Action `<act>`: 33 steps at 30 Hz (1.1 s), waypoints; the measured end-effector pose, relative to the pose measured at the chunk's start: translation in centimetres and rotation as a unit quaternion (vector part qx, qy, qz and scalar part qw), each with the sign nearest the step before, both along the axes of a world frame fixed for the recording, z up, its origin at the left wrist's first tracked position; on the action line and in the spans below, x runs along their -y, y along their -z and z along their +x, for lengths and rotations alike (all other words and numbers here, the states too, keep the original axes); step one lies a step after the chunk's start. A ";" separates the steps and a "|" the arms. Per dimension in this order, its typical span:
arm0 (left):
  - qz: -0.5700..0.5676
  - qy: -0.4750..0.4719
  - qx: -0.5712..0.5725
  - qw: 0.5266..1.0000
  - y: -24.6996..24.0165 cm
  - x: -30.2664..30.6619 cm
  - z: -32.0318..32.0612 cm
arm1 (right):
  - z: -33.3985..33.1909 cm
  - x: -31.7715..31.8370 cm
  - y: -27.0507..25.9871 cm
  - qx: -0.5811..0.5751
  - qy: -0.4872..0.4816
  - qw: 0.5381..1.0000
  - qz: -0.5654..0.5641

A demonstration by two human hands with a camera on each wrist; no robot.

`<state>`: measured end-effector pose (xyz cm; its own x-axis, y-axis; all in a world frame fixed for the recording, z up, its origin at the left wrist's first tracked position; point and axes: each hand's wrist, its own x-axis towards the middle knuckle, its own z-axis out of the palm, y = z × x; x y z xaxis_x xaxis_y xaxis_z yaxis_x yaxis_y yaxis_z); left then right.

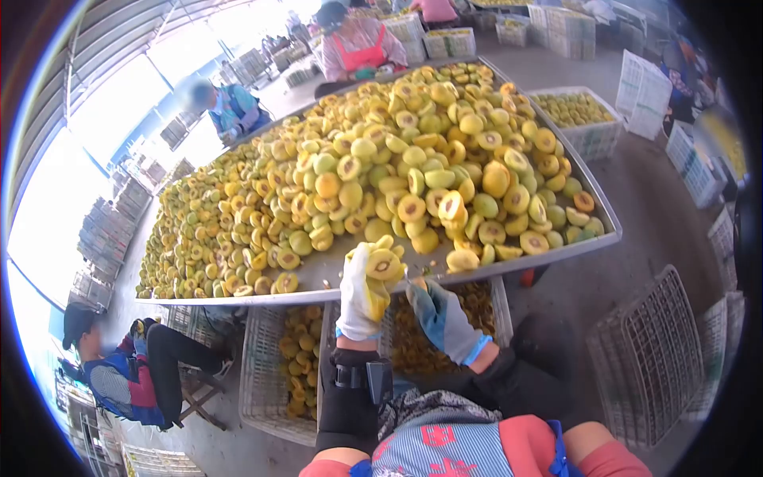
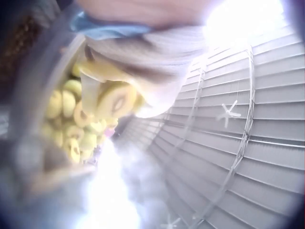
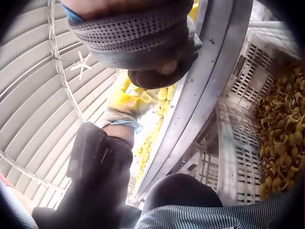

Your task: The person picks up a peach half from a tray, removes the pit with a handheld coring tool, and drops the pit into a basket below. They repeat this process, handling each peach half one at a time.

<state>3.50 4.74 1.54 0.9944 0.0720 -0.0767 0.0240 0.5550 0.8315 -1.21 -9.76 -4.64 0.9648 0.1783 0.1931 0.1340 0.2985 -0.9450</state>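
In the head view, my left hand [image 1: 362, 290], in a white and yellow glove, holds a halved yellow fruit [image 1: 383, 265] over the near rim of a metal table [image 1: 238, 300]. The cut face with its brown centre also shows in the left wrist view, the fruit half [image 2: 116, 101] lying against the gloved left hand [image 2: 152, 62]. Just right of it, my right hand [image 1: 449, 322] wears a blue-grey glove. In the right wrist view the right hand [image 3: 143, 43] has its fingertips turned inward; whether it grips something small is unclear.
Halved fruit [image 1: 350, 167] is heaped across the table. Below the near rim stand a crate of fruit [image 1: 253, 381] and a crate of smaller brownish pieces [image 3: 236, 157]. Empty crates [image 1: 648, 358] stand at right. People sit at left [image 1: 119, 381] and beyond the table [image 1: 362, 52].
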 end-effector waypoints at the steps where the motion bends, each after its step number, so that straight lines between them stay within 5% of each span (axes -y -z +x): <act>1: -0.048 -0.003 -0.027 0.998 -0.4 0.8 -0.5 | 0.2 0.1 -0.2 0.034 0.011 0.999 -0.040; 2: 0.034 0.017 0.043 0.998 0.8 1.0 -0.7 | 0.2 0.3 -0.6 0.037 0.029 0.996 -0.079; 4: -0.024 0.038 -0.003 0.999 0.6 1.8 -1.4 | 0.1 0.7 -1.9 0.049 0.064 0.985 -0.154; 9: -0.036 0.000 0.040 0.999 -0.2 3.9 -2.3 | -0.4 0.8 -2.2 0.041 0.089 0.982 -0.160; 13: 0.072 0.019 0.086 0.994 0.5 3.9 -2.3 | -0.4 0.9 -2.0 0.012 0.077 0.975 -0.209; 18: 0.252 -0.015 0.135 0.958 0.0 4.2 -3.4 | -0.5 -0.2 1.1 -0.004 0.017 0.999 -0.051; 23: 0.026 -0.058 -0.001 0.998 0.3 4.6 -2.9 | -1.0 -0.5 0.6 0.035 0.017 0.997 -0.062; 27: 0.087 -0.068 -0.022 0.994 -0.6 4.6 -3.1 | -0.7 -0.6 1.8 -0.090 -0.083 0.992 -0.040; 28: 0.098 -0.071 -0.018 0.992 -0.6 4.6 -3.3 | -1.3 -0.3 0.8 -0.084 -0.107 0.990 0.030; 33: 0.113 -0.082 -0.014 0.990 0.2 5.2 -3.4 | -1.5 0.1 1.8 -0.035 -0.105 0.993 -0.036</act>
